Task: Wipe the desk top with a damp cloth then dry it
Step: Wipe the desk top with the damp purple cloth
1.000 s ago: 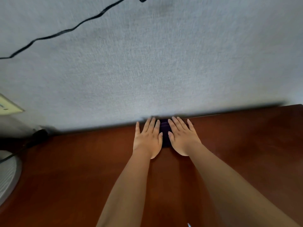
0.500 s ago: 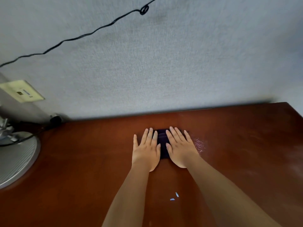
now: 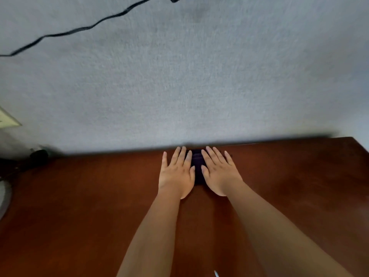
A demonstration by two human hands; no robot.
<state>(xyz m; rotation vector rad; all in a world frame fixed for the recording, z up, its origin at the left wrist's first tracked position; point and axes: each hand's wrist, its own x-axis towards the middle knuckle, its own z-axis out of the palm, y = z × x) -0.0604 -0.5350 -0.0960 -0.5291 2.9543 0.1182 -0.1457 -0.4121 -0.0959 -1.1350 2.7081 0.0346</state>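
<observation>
Both hands lay flat on the dark folded cloth at the far edge of the desk top, right where it met the wall. The left hand and the right hand pressed down side by side, fingers straight and slightly spread, gripping nothing; only a narrow strip of cloth showed between them.

Probable faults from this position:

- The fingertips reached the wall line. A further push away from the body would likely jam them or bunch the cloth against the wall.
- With flat palms and no grip, the cloth could slip or unfold when pulled back toward the near edge.
- The dark object at the far left corner and the cable on the wall could be snagged by a wide leftward stroke.
- Whether the cloth was damp could not be determined; moisture left on the wood would streak.
</observation>
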